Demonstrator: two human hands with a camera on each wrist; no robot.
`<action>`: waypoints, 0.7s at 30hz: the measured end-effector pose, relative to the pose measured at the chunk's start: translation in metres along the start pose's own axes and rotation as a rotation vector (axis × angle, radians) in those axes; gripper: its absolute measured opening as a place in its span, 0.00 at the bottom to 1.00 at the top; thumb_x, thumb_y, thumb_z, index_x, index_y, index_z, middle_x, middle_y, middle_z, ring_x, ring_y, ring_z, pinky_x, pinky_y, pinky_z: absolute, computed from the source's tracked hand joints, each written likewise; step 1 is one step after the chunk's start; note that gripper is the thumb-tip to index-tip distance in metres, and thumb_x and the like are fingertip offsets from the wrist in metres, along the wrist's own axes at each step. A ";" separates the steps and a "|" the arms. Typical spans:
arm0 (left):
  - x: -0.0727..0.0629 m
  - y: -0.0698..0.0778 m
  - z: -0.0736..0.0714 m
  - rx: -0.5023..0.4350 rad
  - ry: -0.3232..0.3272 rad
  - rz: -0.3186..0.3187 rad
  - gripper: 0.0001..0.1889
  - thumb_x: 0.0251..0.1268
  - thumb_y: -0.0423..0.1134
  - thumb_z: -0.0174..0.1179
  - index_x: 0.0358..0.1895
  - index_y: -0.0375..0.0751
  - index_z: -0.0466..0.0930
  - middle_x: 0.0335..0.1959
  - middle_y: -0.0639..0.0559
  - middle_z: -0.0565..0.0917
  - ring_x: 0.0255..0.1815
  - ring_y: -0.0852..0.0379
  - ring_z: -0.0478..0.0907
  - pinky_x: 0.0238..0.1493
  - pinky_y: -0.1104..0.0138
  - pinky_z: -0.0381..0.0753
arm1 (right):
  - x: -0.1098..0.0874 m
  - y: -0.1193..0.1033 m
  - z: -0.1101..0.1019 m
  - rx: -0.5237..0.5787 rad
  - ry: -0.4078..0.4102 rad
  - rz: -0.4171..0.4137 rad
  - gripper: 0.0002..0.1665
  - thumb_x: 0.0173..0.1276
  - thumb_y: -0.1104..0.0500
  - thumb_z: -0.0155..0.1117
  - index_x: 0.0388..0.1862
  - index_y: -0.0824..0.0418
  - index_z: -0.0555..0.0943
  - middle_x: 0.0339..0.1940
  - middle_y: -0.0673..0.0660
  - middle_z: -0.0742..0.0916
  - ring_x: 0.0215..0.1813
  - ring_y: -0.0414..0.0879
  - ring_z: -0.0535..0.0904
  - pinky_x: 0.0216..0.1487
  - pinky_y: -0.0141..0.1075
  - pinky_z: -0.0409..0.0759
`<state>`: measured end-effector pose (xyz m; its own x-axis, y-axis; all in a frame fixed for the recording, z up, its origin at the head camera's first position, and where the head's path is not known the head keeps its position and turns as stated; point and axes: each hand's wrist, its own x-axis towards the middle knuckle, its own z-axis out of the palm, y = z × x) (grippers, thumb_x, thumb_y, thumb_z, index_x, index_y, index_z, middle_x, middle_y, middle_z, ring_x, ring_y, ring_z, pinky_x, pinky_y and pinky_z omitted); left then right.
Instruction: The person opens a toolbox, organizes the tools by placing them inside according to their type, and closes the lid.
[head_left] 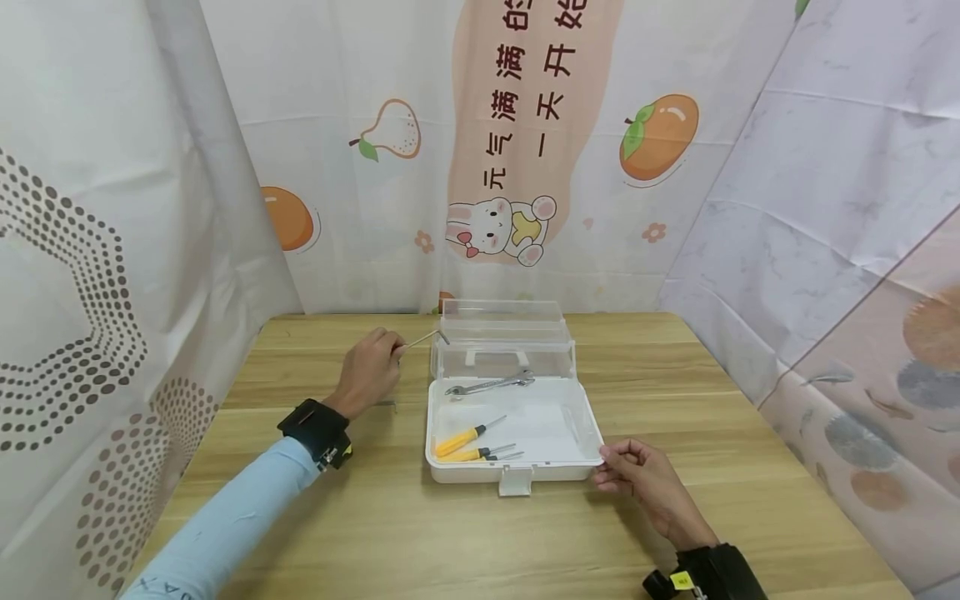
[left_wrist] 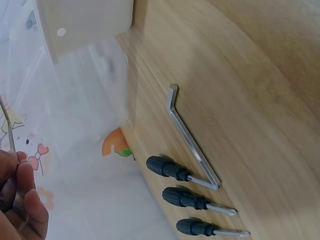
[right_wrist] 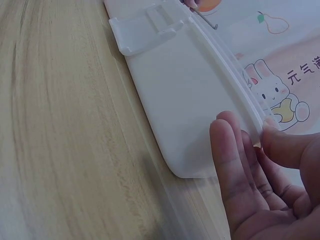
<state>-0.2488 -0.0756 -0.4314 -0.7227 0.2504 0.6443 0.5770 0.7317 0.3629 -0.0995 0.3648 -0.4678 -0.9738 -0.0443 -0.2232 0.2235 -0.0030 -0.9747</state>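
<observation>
Bent metal hex key (head_left: 423, 338) up off the table, tip overlapping the clear lid (head_left: 504, 362) in head view. Left hand (head_left: 369, 371) pinches its other end, fingers closed. Right hand (head_left: 643, 482) pinches right front corner of smooth white plastic box (head_left: 468, 474), thumb on rim. Inside: shiny wrench (head_left: 491, 385), yellow-handled screwdrivers (head_left: 460, 441). Wood-grain table (head_left: 337, 533): faceted second key (left_wrist: 188, 138), three black-handled screwdrivers (left_wrist: 183, 197).

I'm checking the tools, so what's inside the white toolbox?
Three yellow-handled screwdrivers lie near the front, with a silver wrench at the back. The front wall partly hides the nearest screwdriver; anything beneath the tools can't be seen.
</observation>
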 end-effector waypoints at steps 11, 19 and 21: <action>0.007 0.006 0.002 0.014 -0.025 0.014 0.05 0.71 0.28 0.60 0.39 0.31 0.85 0.33 0.43 0.82 0.31 0.50 0.79 0.31 0.57 0.81 | 0.000 0.002 -0.001 -0.006 -0.010 -0.008 0.13 0.77 0.59 0.65 0.48 0.69 0.76 0.37 0.63 0.89 0.38 0.49 0.88 0.45 0.42 0.87; 0.006 0.008 0.007 0.018 -0.048 0.004 0.05 0.71 0.28 0.61 0.38 0.31 0.85 0.32 0.44 0.80 0.28 0.52 0.77 0.29 0.59 0.79 | 0.000 0.002 -0.001 -0.007 -0.003 -0.006 0.13 0.76 0.59 0.65 0.48 0.69 0.77 0.38 0.64 0.88 0.39 0.50 0.88 0.45 0.42 0.87; 0.005 0.008 0.008 0.017 -0.048 0.005 0.05 0.71 0.28 0.61 0.38 0.31 0.85 0.32 0.44 0.80 0.29 0.52 0.77 0.28 0.59 0.79 | 0.000 0.002 -0.001 -0.008 -0.001 -0.007 0.13 0.76 0.59 0.65 0.48 0.69 0.77 0.39 0.65 0.88 0.39 0.50 0.88 0.45 0.42 0.87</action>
<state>-0.2509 -0.0634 -0.4302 -0.7374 0.2844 0.6126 0.5746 0.7409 0.3477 -0.0993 0.3655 -0.4701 -0.9752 -0.0457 -0.2167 0.2167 0.0050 -0.9762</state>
